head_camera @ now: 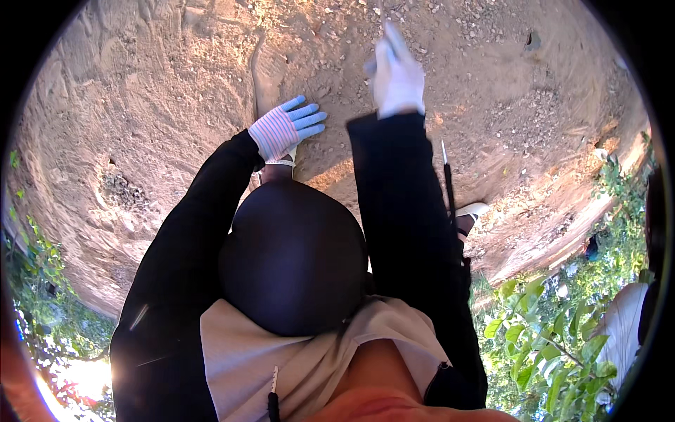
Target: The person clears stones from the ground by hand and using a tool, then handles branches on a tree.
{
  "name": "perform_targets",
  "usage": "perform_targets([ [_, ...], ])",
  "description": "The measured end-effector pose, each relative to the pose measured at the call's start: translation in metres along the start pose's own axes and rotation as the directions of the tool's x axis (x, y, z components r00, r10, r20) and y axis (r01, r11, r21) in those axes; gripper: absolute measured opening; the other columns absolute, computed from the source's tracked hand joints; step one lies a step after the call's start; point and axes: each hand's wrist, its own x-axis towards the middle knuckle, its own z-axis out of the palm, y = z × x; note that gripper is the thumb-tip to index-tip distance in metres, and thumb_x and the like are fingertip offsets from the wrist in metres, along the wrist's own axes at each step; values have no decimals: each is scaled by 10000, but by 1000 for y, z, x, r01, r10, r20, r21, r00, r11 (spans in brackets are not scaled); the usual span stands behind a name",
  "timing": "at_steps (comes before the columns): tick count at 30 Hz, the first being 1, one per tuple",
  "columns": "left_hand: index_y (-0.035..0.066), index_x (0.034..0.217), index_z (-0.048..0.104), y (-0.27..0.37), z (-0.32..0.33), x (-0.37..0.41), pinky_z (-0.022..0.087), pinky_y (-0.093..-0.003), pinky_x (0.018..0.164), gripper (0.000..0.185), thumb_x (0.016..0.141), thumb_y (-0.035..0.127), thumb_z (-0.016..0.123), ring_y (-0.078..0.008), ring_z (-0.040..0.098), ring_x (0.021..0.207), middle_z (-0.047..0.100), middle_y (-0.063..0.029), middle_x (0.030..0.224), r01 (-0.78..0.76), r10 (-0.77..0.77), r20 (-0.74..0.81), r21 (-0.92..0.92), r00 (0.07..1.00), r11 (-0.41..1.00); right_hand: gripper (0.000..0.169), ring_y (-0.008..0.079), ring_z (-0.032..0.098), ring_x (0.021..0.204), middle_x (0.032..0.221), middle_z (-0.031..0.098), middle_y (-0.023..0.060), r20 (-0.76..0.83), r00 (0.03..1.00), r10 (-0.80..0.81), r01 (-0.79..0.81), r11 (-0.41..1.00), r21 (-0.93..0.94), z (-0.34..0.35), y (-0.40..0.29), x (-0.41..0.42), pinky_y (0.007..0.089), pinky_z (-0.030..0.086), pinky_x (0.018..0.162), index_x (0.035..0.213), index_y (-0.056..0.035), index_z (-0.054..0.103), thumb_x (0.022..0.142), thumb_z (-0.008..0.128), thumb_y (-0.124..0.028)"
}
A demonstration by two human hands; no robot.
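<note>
My left hand [287, 126] wears a knitted glove with pink and pale blue stripes and blue fingers. Its fingers are spread, and nothing is in them; it rests low in front of my dark-clad knee [295, 253], above my strapped shoe [279, 163]. Farther out, my right hand [398, 79] reaches over the bare earth [327, 68] in a pale glove, blurred by motion. Its fingers are closed around a thin rod [382, 9] that runs out past the top of the picture. The rod's far end is out of sight, and most of its grip is hidden by the hand.
A dark cord with a pale tip [444, 153] hangs beside my right sleeve. My other light shoe [474, 210] stands at the right. A groove [256, 68] curves through the soil. Gravel [124, 192] lies at left; leafy plants [559, 337] grow along the lower right.
</note>
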Motion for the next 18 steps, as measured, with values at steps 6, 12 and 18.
perform_targets([
  [6,120,1460,517,1,-9,6,242,-534,1264,637,825,120,571,-300,416,1477,454,-90,1587,-26,26,-7,-17,1000,1000,458,78,565,637,783,609,31,101,995,15,5,981,-194,-73,81,-169,251,499,621,1536,-154,511,1078,498,-161],
  [12,116,1462,522,1,-1,-1,252,-533,1259,658,806,115,570,-314,422,1473,461,-93,1583,-14,15,-23,13,1000,1000,458,62,539,645,739,575,4,-25,971,239,-238,971,24,-91,59,-176,240,489,618,1533,-105,506,1078,501,-164],
  [18,119,1460,525,0,0,9,260,-527,1259,666,798,78,579,-317,434,1463,475,-98,1572,-28,33,-71,73,997,997,427,98,567,612,942,698,102,-219,947,235,-206,968,146,-61,27,-64,263,483,562,1412,-84,616,986,596,-72],
])
